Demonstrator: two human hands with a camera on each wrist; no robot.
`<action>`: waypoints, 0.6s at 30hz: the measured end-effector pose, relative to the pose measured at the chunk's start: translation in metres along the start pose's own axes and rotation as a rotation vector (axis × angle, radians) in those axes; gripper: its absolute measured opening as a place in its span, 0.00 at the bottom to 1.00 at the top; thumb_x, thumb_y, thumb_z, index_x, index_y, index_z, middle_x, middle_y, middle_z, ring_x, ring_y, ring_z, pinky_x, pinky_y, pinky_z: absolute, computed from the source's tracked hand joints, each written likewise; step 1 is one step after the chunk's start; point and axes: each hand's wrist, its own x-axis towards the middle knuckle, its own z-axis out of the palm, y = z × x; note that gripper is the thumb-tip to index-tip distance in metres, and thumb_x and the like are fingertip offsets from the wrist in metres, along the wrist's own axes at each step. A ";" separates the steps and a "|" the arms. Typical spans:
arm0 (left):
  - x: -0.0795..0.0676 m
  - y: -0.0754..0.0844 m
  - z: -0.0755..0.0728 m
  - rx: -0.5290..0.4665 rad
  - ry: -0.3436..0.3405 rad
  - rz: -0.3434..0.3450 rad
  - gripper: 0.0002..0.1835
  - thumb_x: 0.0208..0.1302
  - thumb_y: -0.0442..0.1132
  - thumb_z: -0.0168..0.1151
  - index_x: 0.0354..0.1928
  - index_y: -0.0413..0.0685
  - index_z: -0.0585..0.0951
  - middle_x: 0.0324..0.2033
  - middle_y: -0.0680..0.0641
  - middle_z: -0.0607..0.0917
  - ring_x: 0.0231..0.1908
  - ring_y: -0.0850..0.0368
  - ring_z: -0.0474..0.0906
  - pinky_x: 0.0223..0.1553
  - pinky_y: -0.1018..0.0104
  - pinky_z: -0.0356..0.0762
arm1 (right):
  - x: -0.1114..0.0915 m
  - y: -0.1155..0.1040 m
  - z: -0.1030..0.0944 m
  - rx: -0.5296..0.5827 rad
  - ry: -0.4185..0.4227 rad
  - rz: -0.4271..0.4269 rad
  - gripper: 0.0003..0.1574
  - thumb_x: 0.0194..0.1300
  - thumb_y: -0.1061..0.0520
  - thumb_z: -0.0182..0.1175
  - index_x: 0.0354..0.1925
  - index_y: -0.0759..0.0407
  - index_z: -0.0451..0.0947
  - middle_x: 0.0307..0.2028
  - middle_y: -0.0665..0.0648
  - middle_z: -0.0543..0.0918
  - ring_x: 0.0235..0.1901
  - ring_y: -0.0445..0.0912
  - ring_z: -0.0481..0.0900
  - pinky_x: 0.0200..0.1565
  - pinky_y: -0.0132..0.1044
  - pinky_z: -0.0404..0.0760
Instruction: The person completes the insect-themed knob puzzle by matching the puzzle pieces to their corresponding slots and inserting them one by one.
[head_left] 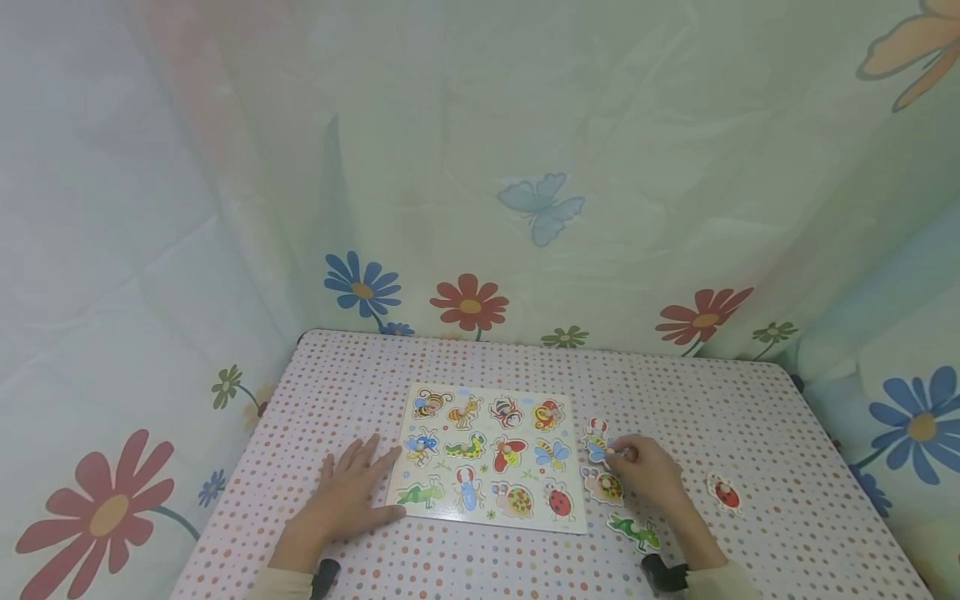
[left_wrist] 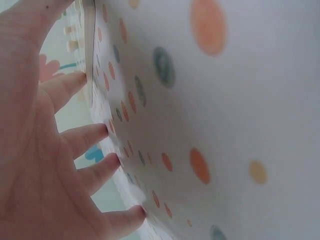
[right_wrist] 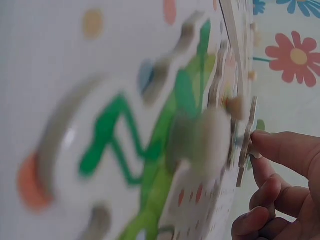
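A wooden insect puzzle board (head_left: 487, 523) lies on the table, knobbed pieces in its upper rows. My left hand (head_left: 348, 498) rests with spread fingers at its left edge, thumb by the lower corner; in the left wrist view the fingertips (left_wrist: 131, 214) meet the tablecloth. Right of the board, my right hand (head_left: 651, 475) pinches a blue-winged insect puzzle piece (head_left: 597, 450) by its knob. That piece overlaps a red-pincered beetle piece (head_left: 597, 426). Just below lie a snail piece (head_left: 602, 487) and a green grasshopper piece (head_left: 633, 531), which looms close in the right wrist view.
A ladybug piece (head_left: 725, 494) lies apart, to the right of my right forearm. The dotted tablecloth (head_left: 360, 367) covers the table, whose far edge meets a flowered curtain (head_left: 420, 208).
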 end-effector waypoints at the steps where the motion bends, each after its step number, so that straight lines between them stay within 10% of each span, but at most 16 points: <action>1: 0.000 0.000 0.000 -0.003 0.003 0.004 0.51 0.51 0.72 0.66 0.76 0.62 0.65 0.77 0.42 0.54 0.75 0.35 0.47 0.68 0.27 0.38 | 0.000 -0.002 0.002 0.008 -0.002 -0.012 0.18 0.66 0.56 0.65 0.47 0.70 0.80 0.24 0.52 0.72 0.21 0.45 0.68 0.22 0.35 0.67; 18: 0.001 -0.003 0.001 -0.011 -0.006 0.001 0.51 0.52 0.73 0.65 0.76 0.63 0.64 0.77 0.43 0.53 0.75 0.36 0.46 0.68 0.27 0.36 | 0.004 -0.039 0.027 0.046 -0.066 -0.053 0.15 0.65 0.57 0.66 0.46 0.65 0.81 0.24 0.52 0.72 0.18 0.44 0.70 0.19 0.33 0.68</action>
